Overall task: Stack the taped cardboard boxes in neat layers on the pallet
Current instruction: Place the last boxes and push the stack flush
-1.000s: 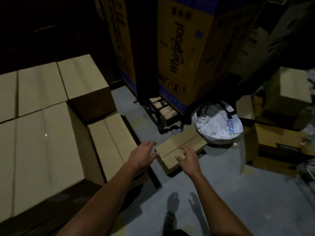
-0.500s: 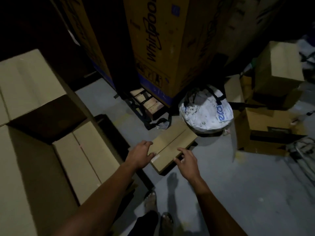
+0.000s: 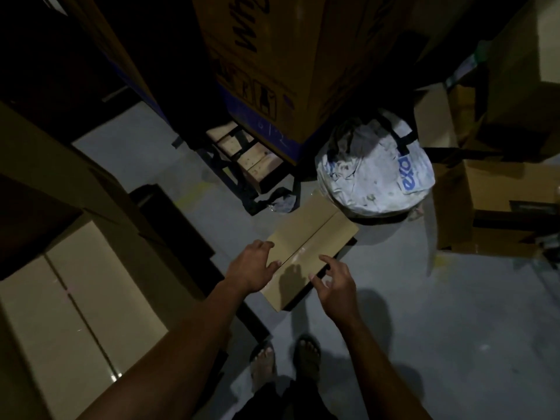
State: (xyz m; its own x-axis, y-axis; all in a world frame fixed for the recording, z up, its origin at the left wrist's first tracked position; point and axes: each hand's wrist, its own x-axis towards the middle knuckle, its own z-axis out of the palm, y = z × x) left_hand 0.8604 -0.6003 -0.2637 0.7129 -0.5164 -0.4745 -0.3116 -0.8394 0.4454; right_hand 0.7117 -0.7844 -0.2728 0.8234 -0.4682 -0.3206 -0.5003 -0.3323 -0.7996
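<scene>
**Hands closing on a small taped box on the floor**

The small box (image 3: pixel 306 247) lies on the concrete floor (image 3: pixel 424 313) at about 12 o'clock from the person's feet, its long axis running toward 1 o'clock. A strip of clear tape shines along its centre seam. The left hand (image 3: pixel 251 268) rests on the near left corner, fingers spread and fairly straight over the top edge, not yet gripping. The right hand (image 3: pixel 333 283) hovers just off the near right edge, fingers loosely curled and apart, holding nothing.

The box looks stiff, shallow and probably light; the glossy tape may be slippery, so bare cardboard at the two long sides looks the better place to take hold, one palm on each.

Room is tight. A white sack (image 3: pixel 375 174) touches or nearly touches the box's far end at 1 o'clock, and a tall printed carton (image 3: pixel 272 56) stands behind at 12 o'clock. The stacked boxes (image 3: pixel 75 298) wait at 9 o'clock, with a dark gap between. Open floor lies toward 3 o'clock.
</scene>
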